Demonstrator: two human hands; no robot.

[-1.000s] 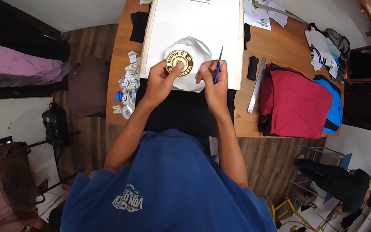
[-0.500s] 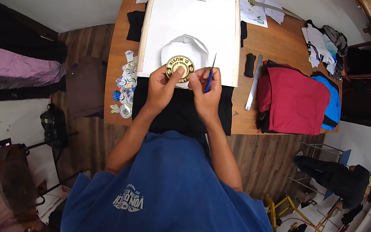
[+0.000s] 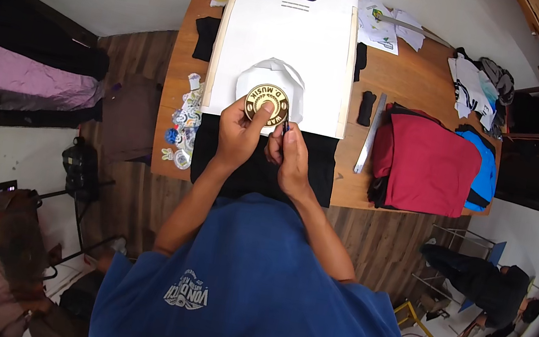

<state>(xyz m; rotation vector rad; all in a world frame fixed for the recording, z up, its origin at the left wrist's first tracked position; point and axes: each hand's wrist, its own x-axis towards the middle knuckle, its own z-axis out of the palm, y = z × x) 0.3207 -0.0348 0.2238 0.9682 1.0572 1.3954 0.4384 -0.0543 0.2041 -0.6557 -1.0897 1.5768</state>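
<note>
Blue T-shirt [image 3: 261, 266] with short, loose sleeves [image 3: 381, 320], small white lettered emblem [image 3: 187, 291], bare forearms [image 3: 194, 206].

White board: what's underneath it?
Black cloth sticks out from under the white board at its near edge and both sides, over the wooden table. What its middle covers cannot be seen.

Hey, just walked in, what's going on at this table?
A person's left hand holds a round brown-and-cream disc over the near end of a white board. The right hand grips a slim, partly blue tool close to the disc's right edge; whether it touches is too small to tell. A crumpled white sheet shows behind the disc, and folded red cloth lies to the right on the wooden table.
</note>
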